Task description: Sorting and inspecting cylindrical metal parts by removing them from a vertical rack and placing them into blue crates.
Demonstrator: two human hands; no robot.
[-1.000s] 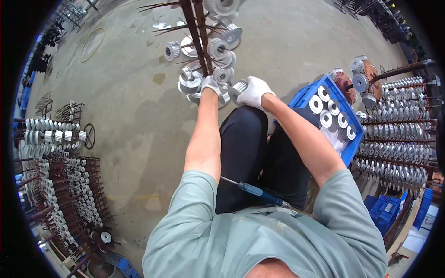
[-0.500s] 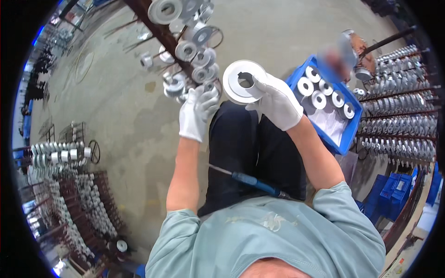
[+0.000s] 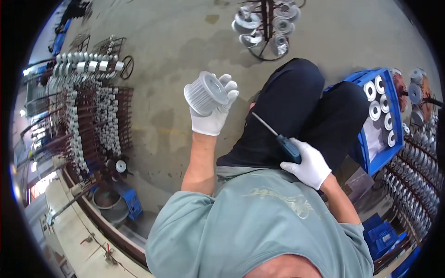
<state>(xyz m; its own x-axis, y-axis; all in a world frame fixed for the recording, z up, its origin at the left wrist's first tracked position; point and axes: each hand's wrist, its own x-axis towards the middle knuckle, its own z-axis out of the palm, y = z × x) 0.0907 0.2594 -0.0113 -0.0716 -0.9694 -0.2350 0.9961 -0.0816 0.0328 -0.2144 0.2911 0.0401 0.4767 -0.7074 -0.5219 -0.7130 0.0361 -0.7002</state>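
Since the earlier frame, my right hand has gone from a pulley down to the screwdriver, at 3 o'clock of my view; its grip is closed around the blue handle. My left hand grips the silver toothed pulley at 11 o'clock. Farther toward 3 o'clock stands the blue crate.
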